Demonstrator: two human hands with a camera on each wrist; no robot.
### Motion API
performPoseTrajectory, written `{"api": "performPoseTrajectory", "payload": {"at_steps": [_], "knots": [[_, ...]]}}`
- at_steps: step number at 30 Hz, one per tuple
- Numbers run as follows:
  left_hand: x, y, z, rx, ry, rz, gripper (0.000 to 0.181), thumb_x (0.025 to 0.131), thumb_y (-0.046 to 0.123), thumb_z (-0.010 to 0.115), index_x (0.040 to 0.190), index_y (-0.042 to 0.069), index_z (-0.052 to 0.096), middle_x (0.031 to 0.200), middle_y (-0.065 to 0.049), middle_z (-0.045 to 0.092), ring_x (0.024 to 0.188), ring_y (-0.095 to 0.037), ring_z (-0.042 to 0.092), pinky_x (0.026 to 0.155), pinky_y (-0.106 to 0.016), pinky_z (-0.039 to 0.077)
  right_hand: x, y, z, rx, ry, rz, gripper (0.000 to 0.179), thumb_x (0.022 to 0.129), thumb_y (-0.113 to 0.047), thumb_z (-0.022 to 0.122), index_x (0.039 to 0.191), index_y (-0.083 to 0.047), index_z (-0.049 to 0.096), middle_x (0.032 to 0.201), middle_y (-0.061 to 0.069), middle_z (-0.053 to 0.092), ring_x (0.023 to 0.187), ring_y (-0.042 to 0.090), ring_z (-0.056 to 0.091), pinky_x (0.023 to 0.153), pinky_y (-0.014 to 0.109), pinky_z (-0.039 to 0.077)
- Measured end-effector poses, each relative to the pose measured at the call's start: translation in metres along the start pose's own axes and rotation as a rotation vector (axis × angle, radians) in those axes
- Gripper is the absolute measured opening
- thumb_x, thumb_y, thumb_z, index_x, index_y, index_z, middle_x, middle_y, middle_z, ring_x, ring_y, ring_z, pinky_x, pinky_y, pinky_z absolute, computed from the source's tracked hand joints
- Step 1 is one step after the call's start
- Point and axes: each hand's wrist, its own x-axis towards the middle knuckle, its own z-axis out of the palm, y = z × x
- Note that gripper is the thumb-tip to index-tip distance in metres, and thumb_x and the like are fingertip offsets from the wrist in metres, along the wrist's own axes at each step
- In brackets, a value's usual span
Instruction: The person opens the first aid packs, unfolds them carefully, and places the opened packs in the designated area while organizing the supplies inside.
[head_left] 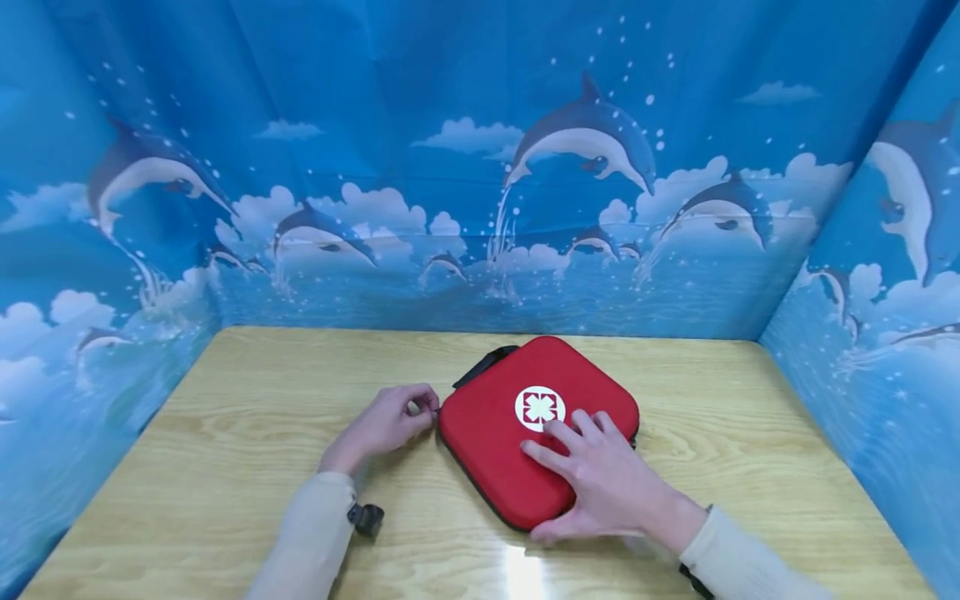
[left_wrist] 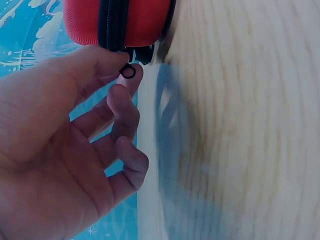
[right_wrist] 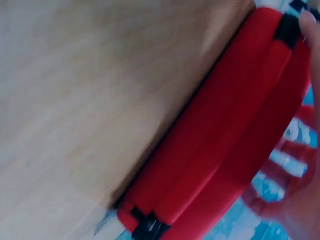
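A red zippered first-aid case [head_left: 487, 433] lies on the table, turned cornerwise, with a white round cross emblem [head_left: 530, 411] on its lid. My left hand [head_left: 393, 419] is at the case's left corner. Between thumb and forefinger it pinches the black zipper pull [left_wrist: 128, 71], whose ring shows in the left wrist view; the other fingers are loosely bent. Spread across the lid's near right part, my right hand [head_left: 600, 479] rests its fingertips there, with the thumb at the near corner. In the right wrist view the case's side [right_wrist: 200, 150] shows black fittings at both ends.
A black strap handle [head_left: 486, 365] sticks out from the case's far left side. The wooden table [head_left: 247, 450] is bordered at the back and sides by a blue dolphin-print curtain [head_left: 420, 275]. A small black device [head_left: 367, 518] sits on my left wrist.
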Motion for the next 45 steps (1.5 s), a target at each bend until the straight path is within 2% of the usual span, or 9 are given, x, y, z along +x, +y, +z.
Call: {"api": "performPoseTrajectory", "payload": {"at_steps": [3,6,10,14,18,24,27,35,45], "knots": [[0.001,-0.001,0.001,-0.002,0.002,-0.019,0.012,0.092,0.004,0.061,0.098,0.014,0.067,0.097,-0.005,0.070,0.073,-0.011,0.059,0.063,-0.025,0.051,0.002,0.011,0.003,0.053,-0.002,-0.047,0.085,0.072,-0.081,0.068,0.140,-0.029,0.060,0.128,-0.001,0.057,0.111,0.015,0.048,0.089,0.045,0.043],[0.002,-0.001,0.002,-0.010,0.009,-0.024,0.011,0.093,0.006,0.062,0.099,0.014,0.067,0.097,-0.004,0.070,0.076,-0.011,0.059,0.067,-0.026,0.051,0.001,0.019,0.008,0.112,0.011,-0.077,0.086,0.067,-0.071,0.077,0.140,-0.030,0.057,0.132,-0.001,0.054,0.124,0.018,0.047,0.099,0.050,0.041],[0.002,-0.002,0.004,-0.012,0.023,-0.024,0.009,0.094,0.007,0.063,0.098,0.015,0.066,0.096,-0.002,0.070,0.078,-0.010,0.059,0.069,-0.026,0.050,-0.002,0.021,0.015,0.180,0.034,-0.068,0.086,0.066,-0.068,0.079,0.141,-0.032,0.055,0.143,0.000,0.051,0.139,0.026,0.043,0.111,0.062,0.035],[0.002,-0.001,0.004,-0.002,0.047,-0.015,0.009,0.094,0.006,0.063,0.097,0.015,0.065,0.094,-0.002,0.070,0.078,-0.011,0.059,0.071,-0.027,0.049,-0.002,0.019,0.016,0.199,0.019,-0.030,0.087,0.069,-0.069,0.077,0.145,-0.034,0.053,0.154,0.000,0.046,0.147,0.032,0.039,0.113,0.070,0.031],[0.003,0.000,0.004,0.012,0.052,0.003,0.011,0.093,0.005,0.064,0.099,0.014,0.065,0.094,-0.002,0.070,0.078,-0.010,0.061,0.075,-0.028,0.051,-0.001,0.010,0.016,0.196,0.001,0.016,0.085,0.073,-0.071,0.074,0.146,-0.035,0.052,0.156,0.001,0.046,0.147,0.036,0.040,0.113,0.071,0.031],[0.005,-0.003,0.001,0.040,0.035,0.013,0.011,0.095,0.006,0.063,0.100,0.014,0.065,0.096,-0.003,0.070,0.078,-0.010,0.062,0.073,-0.027,0.053,0.000,-0.005,0.016,0.153,0.061,0.050,0.085,0.069,-0.072,0.076,0.142,-0.033,0.057,0.153,0.004,0.049,0.142,0.038,0.045,0.109,0.071,0.036],[0.006,-0.003,-0.001,0.062,0.027,0.020,0.010,0.096,0.007,0.062,0.101,0.015,0.065,0.096,-0.002,0.070,0.079,-0.010,0.060,0.073,-0.028,0.052,0.001,-0.011,0.015,0.142,0.066,0.073,0.085,0.068,-0.071,0.078,0.141,-0.033,0.058,0.152,0.004,0.050,0.141,0.037,0.045,0.109,0.071,0.036],[0.001,0.001,-0.008,0.087,0.012,0.025,0.010,0.095,0.007,0.060,0.101,0.014,0.065,0.094,-0.001,0.067,0.076,-0.010,0.057,0.072,-0.030,0.049,0.002,-0.020,0.014,0.155,0.037,0.124,0.083,0.069,-0.072,0.076,0.141,-0.035,0.058,0.152,0.001,0.049,0.142,0.033,0.044,0.111,0.070,0.035],[-0.005,-0.005,-0.010,0.073,-0.016,0.028,0.008,0.095,0.008,0.059,0.097,0.014,0.063,0.091,0.002,0.064,0.081,-0.012,0.056,0.073,-0.027,0.048,0.005,-0.029,0.014,0.143,0.047,0.160,0.082,0.069,-0.072,0.076,0.140,-0.035,0.059,0.150,0.000,0.051,0.142,0.033,0.045,0.110,0.070,0.036]]}}
